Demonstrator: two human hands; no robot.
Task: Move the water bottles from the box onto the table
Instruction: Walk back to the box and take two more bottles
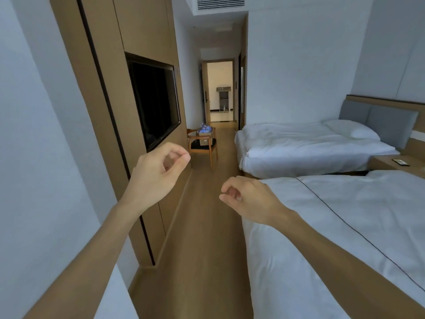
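Your left hand (156, 173) and right hand (249, 199) hang mid-frame, fingers loosely curled, grasping nothing. Right of them lie two beds (322, 215). Far up the floor, a chair (203, 146) carries a box (204, 135) with bluish bottles (205, 128).

You stand in a narrow aisle of wooden floor (207, 226). To your left, a flat wall-mounted television screen (154, 100) sits in a tall wooden wall panel (142, 31). To your right lie two beds side by side, the nearer bed (333, 226) close beside you and the farther bed (299, 146) beyond it, a bedside table (395, 163) between them. Ahead, against the left wall, stands a wooden armchair (203, 146) with a box holding bottles (204, 131) on its seat. Behind it, the aisle ends at an open doorway (219, 90).
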